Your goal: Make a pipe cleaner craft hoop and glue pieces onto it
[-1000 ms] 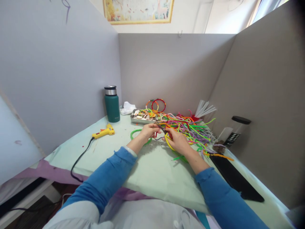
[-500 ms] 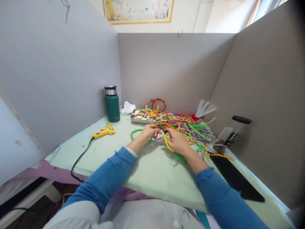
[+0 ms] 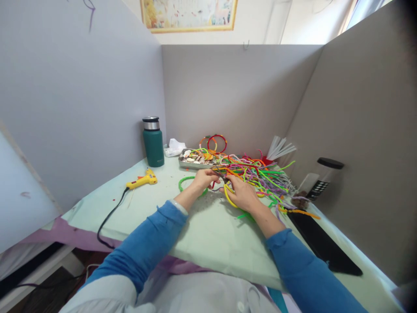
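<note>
My right hand [image 3: 244,193] is closed round scissors with yellow handles [image 3: 230,199]; their dark blades point left, toward my other hand. My left hand [image 3: 203,179] pinches with thumb and fingers together, close to the blade tips. A short piece of red pipe cleaner [image 3: 213,184] shows just under its fingertips, partly hidden by the fingers. Under my left wrist lies a green fuzzy ring [image 3: 181,182] on the table. Bright green pipe cleaner ends [image 3: 243,216] stick out below my right hand.
A big heap of coloured pipe cleaners [image 3: 267,176] spreads behind my right hand. Beside it are a metal tray [image 3: 195,165] of shells and two decorated rings [image 3: 217,136]. A yellow glue gun [image 3: 141,180] and green flask [image 3: 153,145] stand left; a black-lidded jar [image 3: 321,180] leans right.
Both hands stay in nearly the same place. The scissor blades shift slightly beside my left fingertips, and the red piece beneath them moves a little.
</note>
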### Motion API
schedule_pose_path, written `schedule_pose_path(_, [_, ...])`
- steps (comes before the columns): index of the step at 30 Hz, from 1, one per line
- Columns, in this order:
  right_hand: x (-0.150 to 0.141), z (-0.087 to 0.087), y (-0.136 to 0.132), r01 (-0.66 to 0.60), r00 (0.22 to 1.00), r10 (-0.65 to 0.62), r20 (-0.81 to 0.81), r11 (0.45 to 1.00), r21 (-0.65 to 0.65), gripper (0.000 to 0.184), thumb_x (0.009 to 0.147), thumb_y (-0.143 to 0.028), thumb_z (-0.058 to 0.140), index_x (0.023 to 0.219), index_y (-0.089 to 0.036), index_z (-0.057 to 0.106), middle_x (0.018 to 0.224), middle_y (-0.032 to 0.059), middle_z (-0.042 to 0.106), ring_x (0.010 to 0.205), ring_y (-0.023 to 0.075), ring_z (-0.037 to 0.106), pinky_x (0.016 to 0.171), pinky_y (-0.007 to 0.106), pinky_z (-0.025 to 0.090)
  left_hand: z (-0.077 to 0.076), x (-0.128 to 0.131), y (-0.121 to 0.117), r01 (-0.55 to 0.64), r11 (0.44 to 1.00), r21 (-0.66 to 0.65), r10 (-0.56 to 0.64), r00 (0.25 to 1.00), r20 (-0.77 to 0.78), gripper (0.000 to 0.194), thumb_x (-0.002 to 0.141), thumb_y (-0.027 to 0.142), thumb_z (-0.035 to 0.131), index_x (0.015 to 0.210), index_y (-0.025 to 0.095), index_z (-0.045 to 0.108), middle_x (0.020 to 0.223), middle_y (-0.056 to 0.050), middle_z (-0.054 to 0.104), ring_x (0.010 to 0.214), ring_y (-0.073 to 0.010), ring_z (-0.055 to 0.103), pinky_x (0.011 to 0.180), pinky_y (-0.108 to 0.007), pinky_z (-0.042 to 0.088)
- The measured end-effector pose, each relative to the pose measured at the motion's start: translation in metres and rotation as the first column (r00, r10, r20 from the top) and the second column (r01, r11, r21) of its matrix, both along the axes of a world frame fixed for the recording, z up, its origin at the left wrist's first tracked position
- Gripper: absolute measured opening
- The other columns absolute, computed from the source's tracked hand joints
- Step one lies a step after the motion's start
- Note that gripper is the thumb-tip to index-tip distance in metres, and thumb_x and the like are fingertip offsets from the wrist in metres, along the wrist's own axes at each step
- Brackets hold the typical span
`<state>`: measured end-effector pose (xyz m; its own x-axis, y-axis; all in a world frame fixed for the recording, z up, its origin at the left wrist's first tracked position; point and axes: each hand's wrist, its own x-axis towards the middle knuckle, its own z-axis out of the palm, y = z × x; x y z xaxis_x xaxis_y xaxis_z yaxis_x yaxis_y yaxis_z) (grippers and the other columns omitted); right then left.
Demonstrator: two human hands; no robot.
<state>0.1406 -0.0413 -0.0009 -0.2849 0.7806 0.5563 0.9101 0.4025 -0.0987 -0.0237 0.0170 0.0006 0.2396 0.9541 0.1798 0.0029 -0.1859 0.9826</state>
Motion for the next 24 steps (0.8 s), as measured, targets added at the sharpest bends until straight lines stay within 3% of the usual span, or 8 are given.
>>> schedule_pose_path(14, [0.005,-0.001,0.005,0.049,0.999,-0.049,0.002,0.996,-0.068,0.042,0.081,-0.054,0.046,0.106,-0.021,0.054,0.074,0.0036,0.066,0.064,0.0182,0.060,0.053,0.024,0.032,0.001,-0.002,0.000,0.005,1.000,-0.016,-0.006,1.000,-0.020,0.013,0.067,0.018,0.060,0.078,0.011,0.062,0.065,-0.004,0.065,0.049,-0.0079,0.052,0.040,-0.017,0.036])
schedule_pose_path(24, [0.009,-0.001,0.011,-0.072,0.982,0.042,-0.182,0.984,-0.165,0.041,0.082,-0.053,0.044,0.103,-0.020,0.055,0.074,0.0031,0.065,0.064,0.0166,0.058,0.055,0.023,0.037,0.009,-0.004,-0.008,0.045,0.997,-0.059,-0.048,0.998,-0.051,0.015,0.066,0.010,0.059,0.081,0.011,0.062,0.056,-0.001,0.060,0.046,-0.0079,0.050,0.040,-0.017,0.034])
